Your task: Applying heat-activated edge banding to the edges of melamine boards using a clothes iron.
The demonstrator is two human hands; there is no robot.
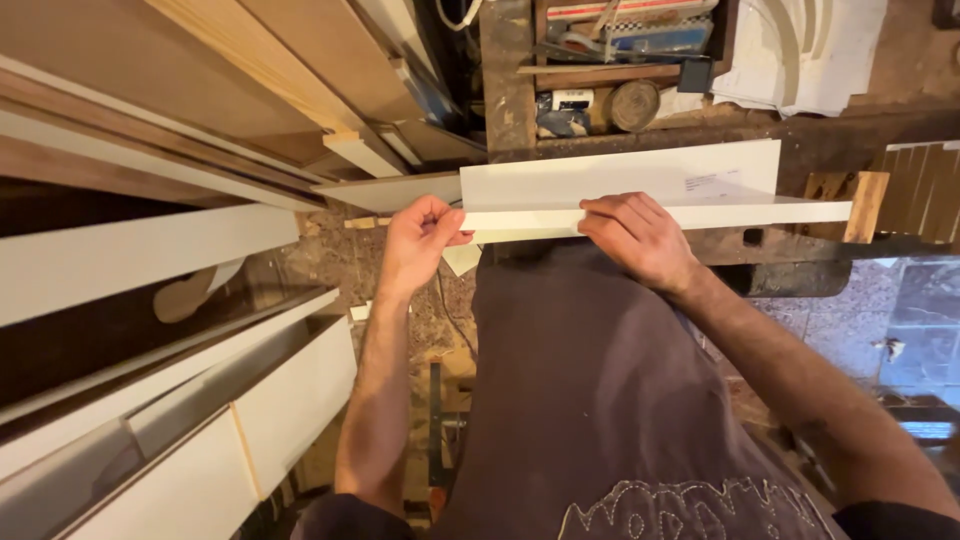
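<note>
- the white board [610,180] is a long, thin panel lying flat across the top of the grey apron [590,380] the person is wearing, held up in front of their body
- left hand [418,243] is at the board's left corner, fingers bunched tight and pinching the near edge right at the end
- right hand [635,238] sits palm down on the near edge around the middle of the board, fingers curled over and pressing on it, so it's gripping the board too
- the near edge looks like a narrow white strip running along the whole length, out to the right corner
- there's a small printed label [712,183] on the board's top face, toward the right end
- behind the board's far edge is a grubby wooden shelf [620,75] stuffed with tools and tins
- off to the left, a stack of white panels [150,250] and wood sheets [250,70] leaning at an angle, well apart from the hands
</note>
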